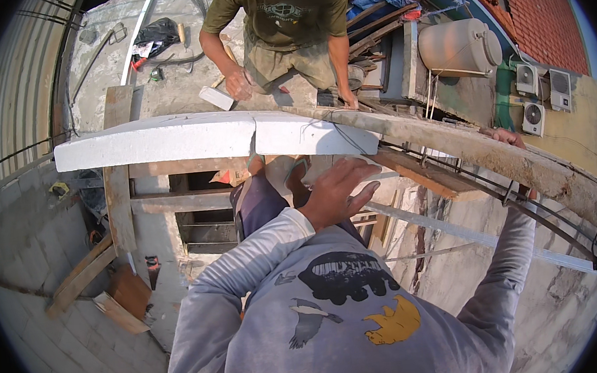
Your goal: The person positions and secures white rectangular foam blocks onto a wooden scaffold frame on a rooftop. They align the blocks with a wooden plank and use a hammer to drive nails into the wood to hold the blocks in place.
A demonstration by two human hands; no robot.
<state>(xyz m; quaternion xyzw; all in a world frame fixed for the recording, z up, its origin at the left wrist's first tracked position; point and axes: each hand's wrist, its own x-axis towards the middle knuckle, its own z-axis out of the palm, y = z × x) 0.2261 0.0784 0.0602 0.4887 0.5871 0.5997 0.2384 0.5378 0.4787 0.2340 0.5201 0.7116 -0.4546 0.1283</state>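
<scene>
2 white blocks [169,149] are laid end to end, the left hand [341,190] is held unclenched near them, and a rough beam [460,147] is grasped by the right hand [507,138].

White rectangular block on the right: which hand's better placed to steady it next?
Probably your left hand: it's open near that white block, while your right hand is farther right, at the long weathered beam.

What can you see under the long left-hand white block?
A wooden board appears to pass beneath the white block, showing beyond both long sides. The block covers the board's middle; whether they touch there cannot be seen.
</scene>
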